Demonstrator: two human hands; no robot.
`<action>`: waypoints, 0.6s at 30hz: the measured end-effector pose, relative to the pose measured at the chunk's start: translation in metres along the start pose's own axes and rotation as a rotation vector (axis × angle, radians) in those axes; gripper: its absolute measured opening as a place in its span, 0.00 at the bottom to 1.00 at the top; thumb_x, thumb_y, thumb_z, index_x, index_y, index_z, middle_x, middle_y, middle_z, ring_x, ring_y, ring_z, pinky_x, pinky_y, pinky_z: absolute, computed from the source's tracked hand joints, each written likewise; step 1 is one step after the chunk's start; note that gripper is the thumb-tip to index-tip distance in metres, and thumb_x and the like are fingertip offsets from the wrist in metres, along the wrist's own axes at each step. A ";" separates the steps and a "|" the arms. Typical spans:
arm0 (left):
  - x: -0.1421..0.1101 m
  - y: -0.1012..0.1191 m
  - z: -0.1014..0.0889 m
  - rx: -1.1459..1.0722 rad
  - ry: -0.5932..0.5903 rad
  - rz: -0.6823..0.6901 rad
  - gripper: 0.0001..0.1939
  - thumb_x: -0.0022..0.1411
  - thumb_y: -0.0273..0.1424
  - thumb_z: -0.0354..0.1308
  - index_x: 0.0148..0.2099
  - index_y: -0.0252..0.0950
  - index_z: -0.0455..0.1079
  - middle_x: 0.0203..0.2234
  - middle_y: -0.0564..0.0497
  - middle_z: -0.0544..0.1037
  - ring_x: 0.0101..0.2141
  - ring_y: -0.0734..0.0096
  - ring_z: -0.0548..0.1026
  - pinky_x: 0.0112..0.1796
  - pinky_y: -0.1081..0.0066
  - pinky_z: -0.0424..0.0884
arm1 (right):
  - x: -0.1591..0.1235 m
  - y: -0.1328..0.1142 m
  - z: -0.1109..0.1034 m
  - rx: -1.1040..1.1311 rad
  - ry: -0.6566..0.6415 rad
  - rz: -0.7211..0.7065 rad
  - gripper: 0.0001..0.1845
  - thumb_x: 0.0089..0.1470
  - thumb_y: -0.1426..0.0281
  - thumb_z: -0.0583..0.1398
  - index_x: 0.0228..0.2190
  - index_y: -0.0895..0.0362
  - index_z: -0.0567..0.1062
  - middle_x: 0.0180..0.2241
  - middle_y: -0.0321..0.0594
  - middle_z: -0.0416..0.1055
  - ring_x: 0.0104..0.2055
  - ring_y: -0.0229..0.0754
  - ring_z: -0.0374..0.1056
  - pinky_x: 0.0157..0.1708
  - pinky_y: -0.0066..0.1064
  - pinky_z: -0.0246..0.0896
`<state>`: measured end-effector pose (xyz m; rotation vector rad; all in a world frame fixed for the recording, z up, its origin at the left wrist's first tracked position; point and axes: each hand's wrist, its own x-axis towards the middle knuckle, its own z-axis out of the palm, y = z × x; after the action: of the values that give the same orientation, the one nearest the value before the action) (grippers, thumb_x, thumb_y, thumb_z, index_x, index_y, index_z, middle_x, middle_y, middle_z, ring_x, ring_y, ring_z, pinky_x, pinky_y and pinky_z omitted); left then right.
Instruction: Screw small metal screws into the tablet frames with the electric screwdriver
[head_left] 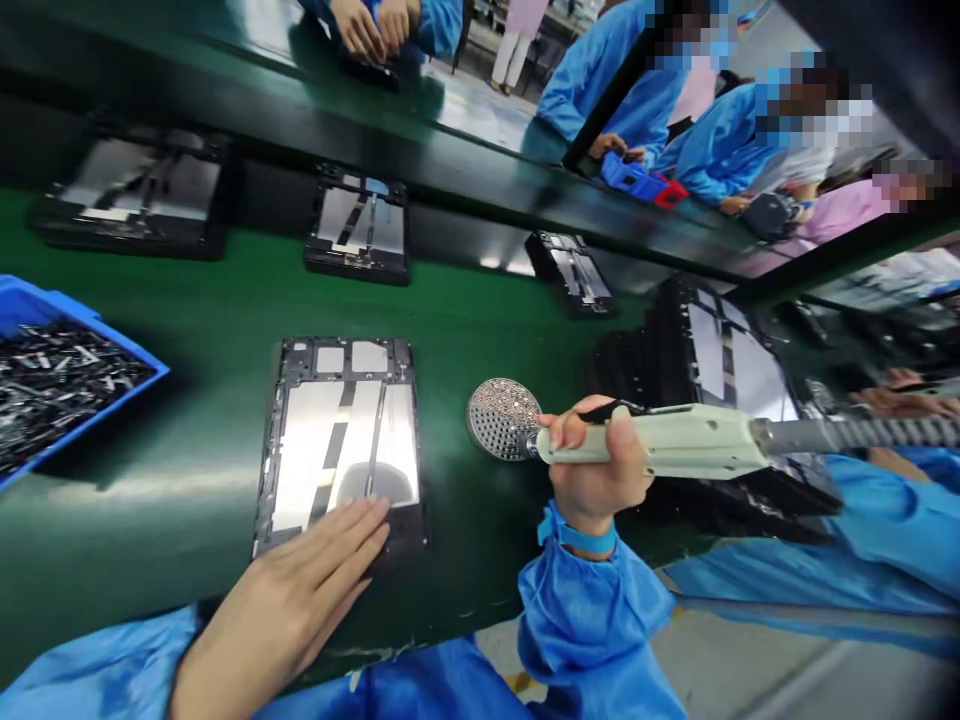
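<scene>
A tablet chassis [300, 470], black-framed with silvery plates inside, lies on the green bench in front of me. My left hand [300, 570] rests flat over its near edge, fingers stretched out together. My right hand [600, 460] is wrapped round a pale green electric screwdriver [690, 440], held nearly level with its cable running off to the right. The driver's tip is at a round perforated screw dish [499, 425], where many tiny screws lie on the far side. Whether a screw sits on the tip is too small to tell.
A blue bin [82, 310] of small dark parts stands at the left. Stacked chassis [720, 350] rise at the right, close to my right hand. More chassis units [360, 225] line the back of the green bench [450, 300]. Co-workers in blue sit opposite and at the right.
</scene>
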<state>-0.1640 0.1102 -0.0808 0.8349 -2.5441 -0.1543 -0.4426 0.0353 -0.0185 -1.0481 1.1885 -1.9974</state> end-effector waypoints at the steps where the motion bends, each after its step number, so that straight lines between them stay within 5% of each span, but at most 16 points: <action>1: -0.001 0.004 0.002 -0.012 0.003 0.035 0.20 0.67 0.23 0.48 0.60 0.33 0.67 0.61 0.48 0.66 0.62 0.64 0.63 0.61 0.68 0.62 | 0.000 0.001 -0.001 -0.004 0.001 -0.011 0.18 0.47 0.55 0.64 0.28 0.59 0.74 0.12 0.28 0.58 0.15 0.33 0.58 0.25 0.31 0.70; 10: 0.018 0.022 0.016 -0.005 0.050 0.021 0.23 0.67 0.18 0.41 0.58 0.34 0.70 0.61 0.48 0.67 0.63 0.66 0.61 0.66 0.67 0.49 | -0.005 0.011 0.001 -0.044 -0.046 0.025 0.17 0.51 0.57 0.62 0.32 0.59 0.75 0.13 0.27 0.57 0.15 0.34 0.56 0.23 0.32 0.66; 15: 0.023 0.015 0.015 -0.067 0.138 -0.135 0.17 0.70 0.31 0.50 0.57 0.32 0.69 0.58 0.46 0.70 0.62 0.58 0.63 0.66 0.56 0.50 | -0.009 0.016 0.004 -0.043 -0.077 0.019 0.14 0.52 0.58 0.62 0.31 0.58 0.74 0.14 0.29 0.60 0.16 0.35 0.58 0.23 0.33 0.66; 18: 0.025 0.014 0.012 -0.131 0.173 -0.183 0.16 0.70 0.34 0.52 0.55 0.33 0.71 0.55 0.48 0.74 0.61 0.61 0.65 0.67 0.59 0.49 | -0.010 0.018 0.003 -0.019 -0.096 0.037 0.14 0.52 0.59 0.62 0.31 0.58 0.74 0.14 0.29 0.61 0.16 0.36 0.59 0.23 0.33 0.66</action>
<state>-0.1946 0.1067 -0.0789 0.9844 -2.2693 -0.2901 -0.4333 0.0339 -0.0367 -1.1101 1.1702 -1.8893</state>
